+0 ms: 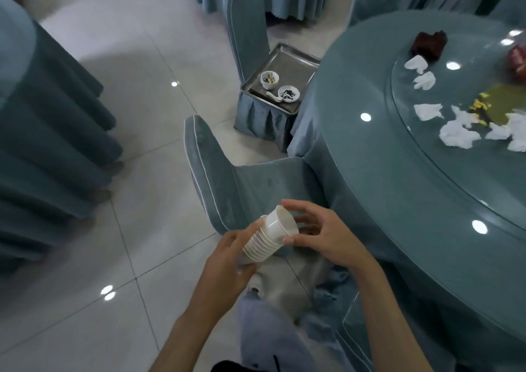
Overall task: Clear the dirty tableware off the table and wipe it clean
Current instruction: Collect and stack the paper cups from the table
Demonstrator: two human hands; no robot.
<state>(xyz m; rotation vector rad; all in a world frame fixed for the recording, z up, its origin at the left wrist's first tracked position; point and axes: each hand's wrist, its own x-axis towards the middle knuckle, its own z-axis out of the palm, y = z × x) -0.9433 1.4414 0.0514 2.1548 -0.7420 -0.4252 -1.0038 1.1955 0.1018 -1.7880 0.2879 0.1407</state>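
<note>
Head view: both hands hold a stack of white cups [269, 236] low in front of the body, above a covered chair [242, 186] and well apart from the tabletop [355, 92]. The left hand [230, 260] grips the lower end of the tilted stack, fingers curled round it. The right hand [327, 235] is at the top cup, whose rim sits between the thumb and the curved fingers [286, 203]. On another chair just beside the tabletop is a metal tray [296, 58] holding a small cup [269, 79], a saucer [289, 94] and a spoon [274, 96]. Crumpled tissues [458, 135] and a brown box [429, 44] lie on the glass turntable [444, 180].
</note>
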